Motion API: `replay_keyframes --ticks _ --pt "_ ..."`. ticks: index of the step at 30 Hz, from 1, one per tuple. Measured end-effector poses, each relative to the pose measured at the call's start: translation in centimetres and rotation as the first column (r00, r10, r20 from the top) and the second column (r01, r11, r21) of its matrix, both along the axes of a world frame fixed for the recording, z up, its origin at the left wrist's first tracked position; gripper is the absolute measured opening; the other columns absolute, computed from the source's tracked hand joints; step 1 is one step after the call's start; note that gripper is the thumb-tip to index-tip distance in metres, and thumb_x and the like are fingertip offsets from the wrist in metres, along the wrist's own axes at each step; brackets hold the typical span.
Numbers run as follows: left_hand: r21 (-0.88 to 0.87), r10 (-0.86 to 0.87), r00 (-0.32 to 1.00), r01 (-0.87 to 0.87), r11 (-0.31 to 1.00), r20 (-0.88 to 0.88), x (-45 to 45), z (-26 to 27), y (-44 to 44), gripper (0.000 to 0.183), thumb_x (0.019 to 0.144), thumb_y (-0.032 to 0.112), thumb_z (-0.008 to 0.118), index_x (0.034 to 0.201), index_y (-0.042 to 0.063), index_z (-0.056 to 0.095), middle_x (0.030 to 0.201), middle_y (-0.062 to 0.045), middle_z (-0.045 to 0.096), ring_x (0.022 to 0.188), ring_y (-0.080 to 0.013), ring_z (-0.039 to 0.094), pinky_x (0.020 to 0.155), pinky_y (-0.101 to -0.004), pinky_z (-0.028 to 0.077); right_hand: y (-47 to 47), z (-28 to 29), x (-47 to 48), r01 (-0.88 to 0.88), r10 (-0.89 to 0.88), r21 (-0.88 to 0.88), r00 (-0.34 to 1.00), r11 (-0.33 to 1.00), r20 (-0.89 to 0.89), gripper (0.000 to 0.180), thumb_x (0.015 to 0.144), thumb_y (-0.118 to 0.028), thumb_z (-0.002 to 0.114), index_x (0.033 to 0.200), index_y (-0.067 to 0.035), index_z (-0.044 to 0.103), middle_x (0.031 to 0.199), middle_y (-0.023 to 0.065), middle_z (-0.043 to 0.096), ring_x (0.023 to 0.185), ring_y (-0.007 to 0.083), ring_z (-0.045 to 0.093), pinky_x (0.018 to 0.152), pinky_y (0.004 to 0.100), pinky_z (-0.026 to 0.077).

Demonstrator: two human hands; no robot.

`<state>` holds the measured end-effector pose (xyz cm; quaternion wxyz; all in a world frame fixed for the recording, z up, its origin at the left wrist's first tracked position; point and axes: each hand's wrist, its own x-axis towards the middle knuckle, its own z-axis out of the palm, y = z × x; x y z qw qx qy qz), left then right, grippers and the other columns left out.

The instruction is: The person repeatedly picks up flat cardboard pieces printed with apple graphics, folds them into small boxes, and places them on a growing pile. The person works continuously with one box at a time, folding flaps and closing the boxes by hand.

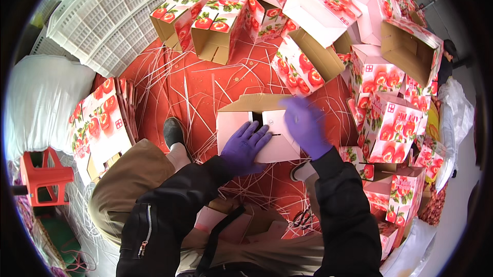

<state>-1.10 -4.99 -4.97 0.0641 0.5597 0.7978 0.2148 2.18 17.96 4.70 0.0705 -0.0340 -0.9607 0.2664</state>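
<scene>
A pale pink cardboard carton lies in front of me, between my feet, with its folded panels facing up. A brown cardboard flap stands out along its far edge, and a dark gap shows between two panels. Gloved in purple, my left hand lies palm down across the near panels, fingers spread and gripping nothing. My right hand, in a matching glove, is blurred over the carton's right side near the far corner. Its fingertips are too smeared to tell whether they grasp the edge.
Printed apple cartons stand open beyond me, and more are piled on the right. Flattened cartons lean at left. White plastic crates, a red stool, scissors and loose white straps surround me. A person is far right.
</scene>
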Motion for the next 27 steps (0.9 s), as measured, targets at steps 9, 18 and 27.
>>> replay_keyframes --ticks 9,18,27 --pt "-0.095 -0.004 0.998 0.01 0.995 0.066 2.2 0.9 -0.8 0.065 0.088 0.04 0.074 0.141 0.007 0.058 0.134 -0.013 0.067 0.12 -0.0278 0.068 0.107 -0.0478 0.05 4.5 -7.0 -0.2 -0.417 0.328 0.19 0.868 0.889 0.373 0.088 0.097 -0.054 0.066 0.163 -0.005 0.033 0.164 0.0232 0.039 0.153 0.0402 0.035 0.126 0.0509 0.028" --pt "-0.471 0.276 0.958 -0.207 0.857 0.081 -8.2 3.3 1.6 0.072 0.081 0.05 0.083 0.132 0.008 0.055 0.12 -0.013 0.068 0.111 -0.0353 0.065 0.095 -0.0523 0.047 0.8 -5.0 -2.2 -0.287 0.173 0.39 0.937 0.875 0.303 0.067 0.072 -0.054 0.088 0.114 -0.009 0.062 0.112 0.012 0.062 0.109 0.0308 0.06 0.093 0.0473 0.045" --pt "0.095 0.196 0.806 -0.297 0.95 0.558 -10.9 -1.1 -1.3 0.042 0.093 0.031 0.076 0.125 0.006 0.065 0.119 -0.013 0.073 0.113 -0.027 0.069 0.097 -0.0414 0.052 3.2 -6.3 -2.8 -0.264 0.195 0.146 0.908 0.953 0.372 0.071 0.083 -0.056 0.08 0.135 -0.011 0.062 0.127 0.0158 0.067 0.12 0.0366 0.062 0.103 0.0503 0.046"
